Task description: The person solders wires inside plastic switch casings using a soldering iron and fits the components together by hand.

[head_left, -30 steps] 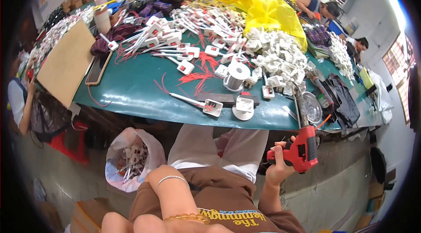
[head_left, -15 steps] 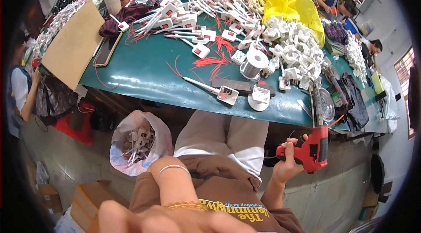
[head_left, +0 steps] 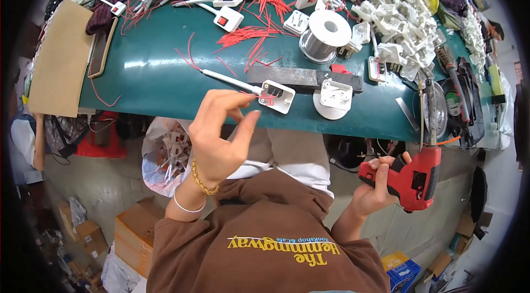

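Observation:
My left hand [head_left: 223,136] is raised at the table's front edge, thumb and curled fingers apart with nothing between them. Just beyond its fingertips lies a white switch housing [head_left: 277,97], open side up, with red wires and a dark part inside. A white cable [head_left: 229,80] runs from it to the left, ending in loose red wires. My right hand [head_left: 377,191] is wrapped round the handle of a red-and-black soldering gun [head_left: 420,182], held upright in front of the table. An empty white housing [head_left: 335,95] rests on a round white base [head_left: 330,112].
A solder spool [head_left: 327,36] stands behind the dark bar [head_left: 298,76]. Heaps of white housings [head_left: 392,14] and switch cables [head_left: 228,19] cover the far table. A phone [head_left: 103,50] and brown cardboard [head_left: 59,61] lie left. Below hangs a bag of parts [head_left: 165,155].
My left hand has moved up from near my chest to beside the open switch housing. The view has tilted down toward the table. My right hand keeps hold of the soldering gun.

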`<state>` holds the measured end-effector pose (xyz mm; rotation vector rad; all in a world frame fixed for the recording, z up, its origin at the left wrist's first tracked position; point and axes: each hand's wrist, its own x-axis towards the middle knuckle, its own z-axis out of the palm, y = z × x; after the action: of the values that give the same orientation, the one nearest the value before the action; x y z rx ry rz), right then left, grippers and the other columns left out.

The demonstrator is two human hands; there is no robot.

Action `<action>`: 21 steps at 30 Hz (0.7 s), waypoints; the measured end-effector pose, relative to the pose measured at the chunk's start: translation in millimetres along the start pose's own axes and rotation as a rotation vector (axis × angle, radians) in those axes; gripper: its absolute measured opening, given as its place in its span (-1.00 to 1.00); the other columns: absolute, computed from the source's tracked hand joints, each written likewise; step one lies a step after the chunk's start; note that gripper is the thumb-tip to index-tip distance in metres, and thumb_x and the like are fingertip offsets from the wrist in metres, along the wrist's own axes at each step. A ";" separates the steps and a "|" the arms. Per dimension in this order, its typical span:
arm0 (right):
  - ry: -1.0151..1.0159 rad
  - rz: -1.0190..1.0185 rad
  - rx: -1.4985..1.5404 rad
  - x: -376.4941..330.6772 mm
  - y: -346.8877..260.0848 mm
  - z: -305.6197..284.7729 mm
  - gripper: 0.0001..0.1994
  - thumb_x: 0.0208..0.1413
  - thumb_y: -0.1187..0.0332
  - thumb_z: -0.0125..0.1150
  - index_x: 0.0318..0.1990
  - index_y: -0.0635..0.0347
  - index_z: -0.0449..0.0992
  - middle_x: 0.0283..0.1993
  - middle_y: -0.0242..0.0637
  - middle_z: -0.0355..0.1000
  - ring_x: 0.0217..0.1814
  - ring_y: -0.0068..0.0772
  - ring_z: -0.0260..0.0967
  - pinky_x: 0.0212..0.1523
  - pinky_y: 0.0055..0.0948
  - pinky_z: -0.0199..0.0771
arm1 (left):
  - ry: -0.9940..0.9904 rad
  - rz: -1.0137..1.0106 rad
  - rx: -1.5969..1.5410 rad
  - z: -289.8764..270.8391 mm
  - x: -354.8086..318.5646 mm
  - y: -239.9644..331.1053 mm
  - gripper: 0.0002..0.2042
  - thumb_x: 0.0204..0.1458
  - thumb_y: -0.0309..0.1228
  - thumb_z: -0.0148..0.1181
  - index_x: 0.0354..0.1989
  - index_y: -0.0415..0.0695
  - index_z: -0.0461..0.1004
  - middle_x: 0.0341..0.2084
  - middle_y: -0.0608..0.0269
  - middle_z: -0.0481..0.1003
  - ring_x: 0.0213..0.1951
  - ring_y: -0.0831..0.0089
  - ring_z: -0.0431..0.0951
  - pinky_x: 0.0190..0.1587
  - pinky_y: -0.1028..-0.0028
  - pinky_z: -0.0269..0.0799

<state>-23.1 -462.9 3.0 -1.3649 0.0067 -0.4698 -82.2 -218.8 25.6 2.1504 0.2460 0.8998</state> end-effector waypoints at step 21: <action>-0.269 0.009 -0.030 0.4 6.0 21.6 -0.55 0.11 0.56 0.10 0.16 0.32 0.16 -0.36 -0.21 0.41 -0.40 -0.41 0.34 -0.28 -0.38 0.43 | -0.256 0.155 -0.094 34.6 19.5 -4.2 -0.79 -0.32 -0.56 0.39 -0.46 -0.12 0.51 -0.44 0.33 0.48 -0.35 0.36 0.43 -0.24 0.35 0.22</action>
<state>-14.9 -442.0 2.2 -1.4476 -0.2010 -0.2769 -44.1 -227.8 17.2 2.1908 -0.0896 0.6961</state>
